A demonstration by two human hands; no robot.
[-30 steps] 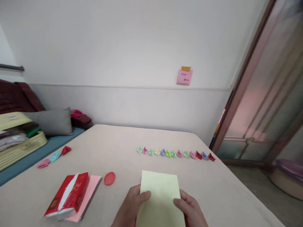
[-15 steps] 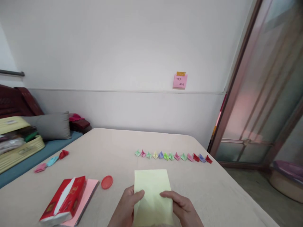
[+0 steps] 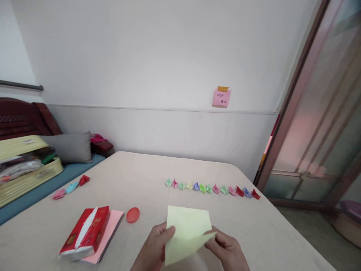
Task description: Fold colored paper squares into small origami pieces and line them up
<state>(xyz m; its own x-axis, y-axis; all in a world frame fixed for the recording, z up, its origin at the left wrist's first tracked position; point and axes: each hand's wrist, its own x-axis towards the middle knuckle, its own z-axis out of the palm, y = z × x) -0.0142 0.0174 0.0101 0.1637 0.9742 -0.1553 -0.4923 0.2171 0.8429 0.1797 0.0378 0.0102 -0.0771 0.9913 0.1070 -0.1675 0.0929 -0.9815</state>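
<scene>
A pale yellow-green sheet of paper (image 3: 187, 226) is held up over the near middle of the table. My left hand (image 3: 156, 242) pinches its left edge, thumb on the front face. At the right, my right hand (image 3: 225, 246) grips the lower right part, where the paper lifts and bends toward me in a flap. Beyond the paper, a row of small folded paper pieces (image 3: 202, 188) in several colours runs across the table.
A red tissue pack (image 3: 87, 231) lies on pink paper (image 3: 108, 235) at the near left, beside a red round lid (image 3: 133, 215). Three folded pieces (image 3: 72, 187) lie farther left. An open yellow case (image 3: 34, 177) stands beyond the table's left edge.
The lower right part of the paper has been lifted and bent; before, the sheet looked flat between both hands. The view has shifted slightly left.
</scene>
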